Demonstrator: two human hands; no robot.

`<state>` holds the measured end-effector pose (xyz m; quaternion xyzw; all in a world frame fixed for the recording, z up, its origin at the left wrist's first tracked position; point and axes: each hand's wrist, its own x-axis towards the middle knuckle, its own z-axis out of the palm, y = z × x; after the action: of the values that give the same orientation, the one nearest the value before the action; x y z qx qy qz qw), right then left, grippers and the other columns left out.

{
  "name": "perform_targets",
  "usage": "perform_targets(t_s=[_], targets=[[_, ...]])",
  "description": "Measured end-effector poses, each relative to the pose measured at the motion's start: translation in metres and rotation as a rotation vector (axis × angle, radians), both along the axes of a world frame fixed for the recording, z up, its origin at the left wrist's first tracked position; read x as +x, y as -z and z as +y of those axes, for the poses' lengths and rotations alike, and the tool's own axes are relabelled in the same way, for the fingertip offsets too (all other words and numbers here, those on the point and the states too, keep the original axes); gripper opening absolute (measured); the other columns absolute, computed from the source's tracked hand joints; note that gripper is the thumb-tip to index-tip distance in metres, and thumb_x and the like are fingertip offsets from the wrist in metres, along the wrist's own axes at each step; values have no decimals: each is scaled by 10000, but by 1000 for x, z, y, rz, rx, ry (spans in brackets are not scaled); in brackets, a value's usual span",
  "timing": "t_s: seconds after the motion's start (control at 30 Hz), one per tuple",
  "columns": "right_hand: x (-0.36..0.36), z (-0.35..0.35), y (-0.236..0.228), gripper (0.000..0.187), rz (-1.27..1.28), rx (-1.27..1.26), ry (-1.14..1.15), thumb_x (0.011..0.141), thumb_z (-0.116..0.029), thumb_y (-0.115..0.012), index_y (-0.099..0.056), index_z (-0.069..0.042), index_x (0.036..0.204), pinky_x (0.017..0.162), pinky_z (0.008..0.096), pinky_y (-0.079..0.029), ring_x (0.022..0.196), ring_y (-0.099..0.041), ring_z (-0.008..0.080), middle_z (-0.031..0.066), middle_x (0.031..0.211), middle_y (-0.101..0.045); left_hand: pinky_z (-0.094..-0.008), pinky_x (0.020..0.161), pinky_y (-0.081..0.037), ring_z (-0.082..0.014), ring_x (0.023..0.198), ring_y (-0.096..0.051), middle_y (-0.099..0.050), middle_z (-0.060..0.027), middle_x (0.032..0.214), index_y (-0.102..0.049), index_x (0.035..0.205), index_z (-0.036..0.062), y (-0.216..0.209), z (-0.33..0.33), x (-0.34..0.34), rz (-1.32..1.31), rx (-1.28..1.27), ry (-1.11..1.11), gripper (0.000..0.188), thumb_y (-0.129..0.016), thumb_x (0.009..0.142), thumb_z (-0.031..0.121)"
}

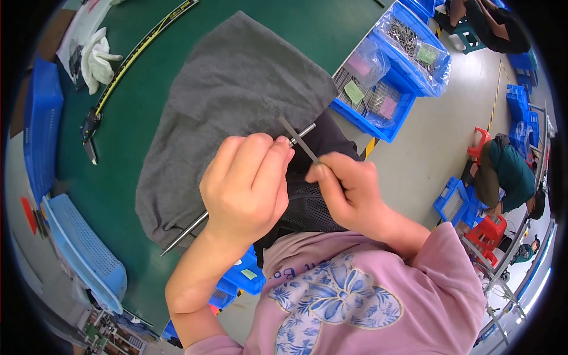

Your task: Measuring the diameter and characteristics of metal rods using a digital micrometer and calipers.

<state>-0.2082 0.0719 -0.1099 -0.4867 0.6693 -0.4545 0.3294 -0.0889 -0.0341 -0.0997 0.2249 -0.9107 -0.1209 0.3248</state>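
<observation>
Your left hand sits dead centre of the frame, fingers curled tight around a long thin metal rod. The rod runs diagonally: its lower end pokes out toward the lower left over the edge of the grey cloth, and its upper tip shows just past your fingertips, up and to the right of the hand. Your right hand is just beside it on the right, thumb and fingers pinching a small flat grey strip, which looks like a file or a narrow blade. That strip lies crosswise against the rod right near its upper tip, so the two are touching there.

The grey cloth is spread over the green worktop and fills most of the upper middle of the frame, with your hands hovering above its lower right corner. On the worktop toward the upper left you've got a long caliper lying at a slant, and a white glove just left of it. A light blue perforated tray sits at the lower left edge.

Off the worktop, upper right, there are blue bins holding clear bags of small metal parts. Further right, another person in a dark green top is sitting low by a red stool.
</observation>
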Motion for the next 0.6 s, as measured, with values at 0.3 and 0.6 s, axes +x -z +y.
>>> perform_targets(t_s=[0.3,0.6], targets=[[-17,15,0,356,-180,-135,90,759,48,-466,-385,38,1106,377,208,-286,403,-373,46,25,525,-457,-270,445,-377,-182,544,-463,-485,-38,662,-571,723,25,-4,0,-1,-16,29,-20,148,-635,592,2],[-11,2,7,380,247,-279,8,638,66,-554,-549,-3,1011,373,245,-367,397,-448,148,39,551,-485,-285,455,-367,-193,548,-462,-483,-49,666,-576,741,20,-1,-2,0,61,66,-53,174,-634,578,-2]])
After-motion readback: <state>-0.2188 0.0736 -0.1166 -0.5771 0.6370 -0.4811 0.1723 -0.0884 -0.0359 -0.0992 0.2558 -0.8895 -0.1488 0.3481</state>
